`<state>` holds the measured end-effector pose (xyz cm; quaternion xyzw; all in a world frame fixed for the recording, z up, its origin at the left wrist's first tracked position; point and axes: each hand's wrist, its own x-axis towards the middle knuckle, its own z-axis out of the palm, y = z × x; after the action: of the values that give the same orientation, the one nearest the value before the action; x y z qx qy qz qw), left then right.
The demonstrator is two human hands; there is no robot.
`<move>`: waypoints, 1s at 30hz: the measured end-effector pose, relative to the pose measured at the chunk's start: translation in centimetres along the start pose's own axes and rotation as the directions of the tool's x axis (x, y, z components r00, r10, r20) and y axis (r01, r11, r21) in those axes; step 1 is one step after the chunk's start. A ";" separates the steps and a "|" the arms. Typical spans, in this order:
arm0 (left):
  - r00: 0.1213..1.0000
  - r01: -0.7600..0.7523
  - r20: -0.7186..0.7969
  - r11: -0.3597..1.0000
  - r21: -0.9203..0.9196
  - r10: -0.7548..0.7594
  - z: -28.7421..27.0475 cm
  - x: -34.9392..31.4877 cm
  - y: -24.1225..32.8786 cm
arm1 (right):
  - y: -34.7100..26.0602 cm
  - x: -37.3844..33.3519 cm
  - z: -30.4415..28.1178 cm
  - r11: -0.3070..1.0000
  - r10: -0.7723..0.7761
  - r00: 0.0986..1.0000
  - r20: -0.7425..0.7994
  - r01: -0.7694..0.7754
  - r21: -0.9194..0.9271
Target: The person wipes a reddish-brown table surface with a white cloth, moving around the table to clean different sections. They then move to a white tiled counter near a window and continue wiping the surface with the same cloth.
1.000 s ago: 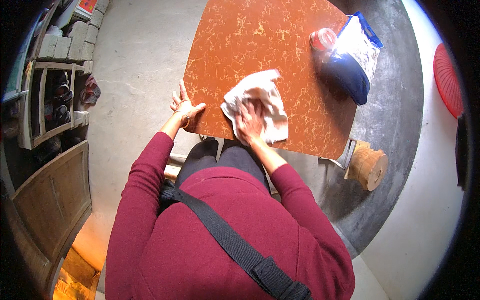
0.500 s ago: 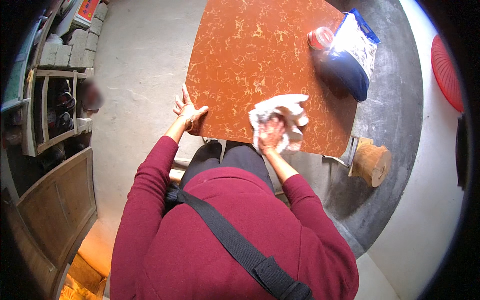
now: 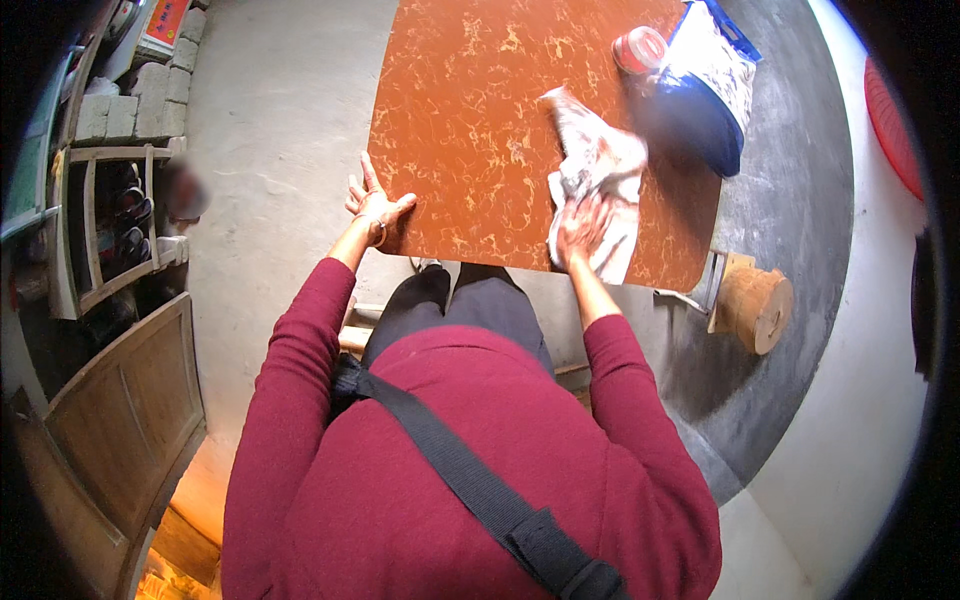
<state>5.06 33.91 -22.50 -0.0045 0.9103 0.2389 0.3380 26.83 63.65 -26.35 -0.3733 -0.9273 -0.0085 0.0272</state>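
A reddish-brown table (image 3: 470, 130) with a pale yellow vein pattern stands in front of me. My left hand (image 3: 377, 208) rests at its near left corner, fingers and thumb spread, holding nothing. Under my right hand (image 3: 586, 228) lies a crumpled white cloth (image 3: 603, 155), pressed against the tabletop near the front edge. The fingers are slightly blurred over the cloth, and its far end trails away from me across the table.
At the table's right side stand a red-and-clear round container (image 3: 639, 50) and a blue-and-white plastic bag (image 3: 712, 85). Below that edge is a round log piece (image 3: 768, 312). A wooden rack with shoes (image 3: 132, 205) and a wooden panel (image 3: 130, 390) line the left.
My right hand has slid the cloth to the right and a little away from me, and the cloth is now stretched longer. My left hand stays at the corner.
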 end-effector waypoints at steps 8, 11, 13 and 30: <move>1.000 -0.013 0.005 1.000 -0.022 0.013 -0.2 -0.1 0.3 | -9.6 -1.6 -1.5 0.887 -0.411 0.911 0.012 0.397 0.235; 1.000 -0.016 0.010 1.000 -0.007 0.016 0.2 0.1 0.6 | -6.7 3.2 -0.3 0.897 -0.405 0.908 -0.109 0.418 0.141; 1.000 -0.012 -0.019 1.000 -0.006 0.012 -0.1 -0.1 -0.3 | -4.3 5.4 -4.5 0.931 -0.131 0.928 0.348 -0.005 0.364; 0.928 0.318 -0.259 0.931 0.177 -0.268 5.9 -1.8 1.9 | 11.6 4.5 -1.1 0.939 -0.277 0.956 -0.093 0.290 0.187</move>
<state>9.73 37.86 -24.44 -0.1321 0.9528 0.0829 0.2606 31.70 75.09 -25.07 -0.2309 -0.9661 0.0682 0.0930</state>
